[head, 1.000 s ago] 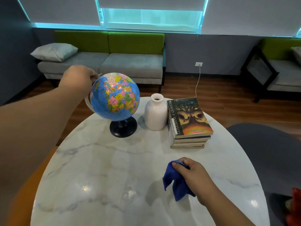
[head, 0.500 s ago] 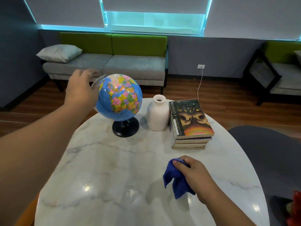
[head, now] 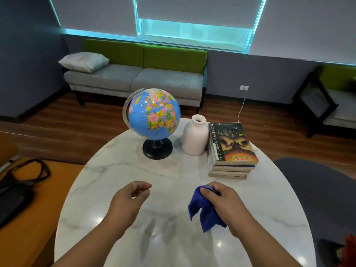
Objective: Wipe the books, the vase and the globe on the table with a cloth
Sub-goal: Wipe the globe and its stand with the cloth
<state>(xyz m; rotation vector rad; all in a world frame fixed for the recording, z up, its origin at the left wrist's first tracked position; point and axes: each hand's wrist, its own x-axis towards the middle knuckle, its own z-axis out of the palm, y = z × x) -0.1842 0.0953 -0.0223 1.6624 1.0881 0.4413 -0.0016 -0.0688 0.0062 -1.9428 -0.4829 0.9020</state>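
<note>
My right hand [head: 225,205] was clenched around the bunched blue cloth [head: 206,212], which hung from my fingers just above the near part of the marble table [head: 115,170]. My left hand [head: 131,197] hovered beside it with its fingers loosely curled and nothing in them. The globe [head: 154,114], the white vase [head: 194,137] and the stack of paperback books [head: 233,147] stood in a row at the far side, well apart from both hands. The vase was just beside the books and near the globe's black base [head: 157,148].

I judged the crowding to be the main risk. A one-handed wipe could spin the globe or rock it on its small foot into the vase. Rubbing the top cover could slide the stack, and the vase stood close to the far edge.
</note>
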